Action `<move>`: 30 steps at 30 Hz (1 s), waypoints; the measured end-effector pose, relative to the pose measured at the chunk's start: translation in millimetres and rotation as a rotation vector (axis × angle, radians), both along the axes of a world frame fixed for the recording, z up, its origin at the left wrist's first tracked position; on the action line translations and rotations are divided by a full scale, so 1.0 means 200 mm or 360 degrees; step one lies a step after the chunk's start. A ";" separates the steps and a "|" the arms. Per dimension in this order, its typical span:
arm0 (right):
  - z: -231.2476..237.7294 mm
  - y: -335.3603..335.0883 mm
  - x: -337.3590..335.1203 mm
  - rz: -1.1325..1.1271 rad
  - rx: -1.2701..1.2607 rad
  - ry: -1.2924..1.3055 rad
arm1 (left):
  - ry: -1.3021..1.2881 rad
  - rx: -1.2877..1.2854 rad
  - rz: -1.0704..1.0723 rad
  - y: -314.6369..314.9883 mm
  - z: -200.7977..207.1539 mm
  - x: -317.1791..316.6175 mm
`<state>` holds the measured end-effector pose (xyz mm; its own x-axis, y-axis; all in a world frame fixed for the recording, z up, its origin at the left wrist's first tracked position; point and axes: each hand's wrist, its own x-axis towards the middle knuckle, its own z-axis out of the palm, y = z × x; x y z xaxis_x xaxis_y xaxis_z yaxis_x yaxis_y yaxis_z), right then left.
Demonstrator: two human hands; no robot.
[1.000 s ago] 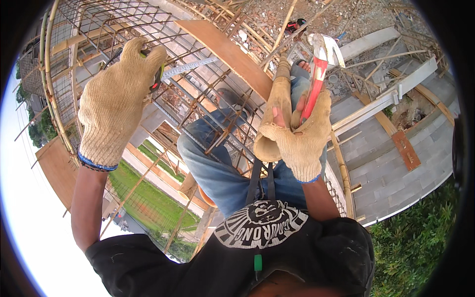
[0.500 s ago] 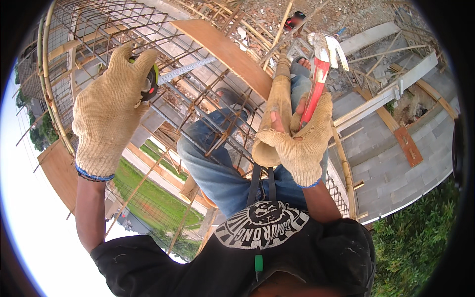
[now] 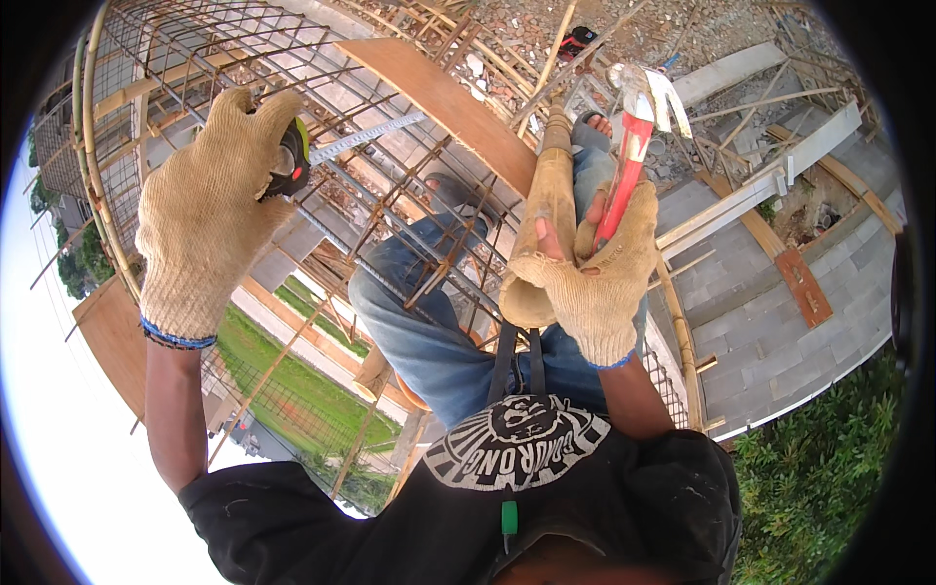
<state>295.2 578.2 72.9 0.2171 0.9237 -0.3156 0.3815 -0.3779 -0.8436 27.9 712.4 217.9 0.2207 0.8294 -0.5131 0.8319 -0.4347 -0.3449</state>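
Observation:
My left hand (image 3: 210,210), in a tan knit glove, grips a black and yellow tape measure (image 3: 291,161). Its metal blade (image 3: 366,136) runs out to the right across the rusty rebar cage (image 3: 409,244). My right hand (image 3: 595,278), in a fingerless tan glove, clasps a thick bamboo pole (image 3: 546,214) together with a red-handled claw hammer (image 3: 634,136), its steel head pointing up. My jeans-clad legs and sandalled feet rest among the bars below the hands.
A plywood board (image 3: 444,97) lies on the cage behind the hands. Bamboo scaffold poles (image 3: 93,195) curve at left. Far below are grey paving (image 3: 780,322), timber planks (image 3: 799,283), a lawn (image 3: 312,390) and bushes (image 3: 819,487).
My left hand with the tape measure has shifted slightly up and left. My right hand stays on the pole and hammer.

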 end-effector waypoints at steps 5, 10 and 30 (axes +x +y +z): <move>-0.04 -0.01 -0.03 -0.0116 0.0155 0.0174 | -0.0054 0.0008 -0.0063 0.01 0.01 -0.01; -0.05 -0.03 -0.02 -0.0191 0.0153 0.0266 | -0.0210 0.0050 -0.0152 0.02 -0.01 -0.04; -0.04 0.01 -0.10 -0.0078 0.0269 0.0231 | -0.0028 0.0547 0.0505 -1.01 0.70 -0.37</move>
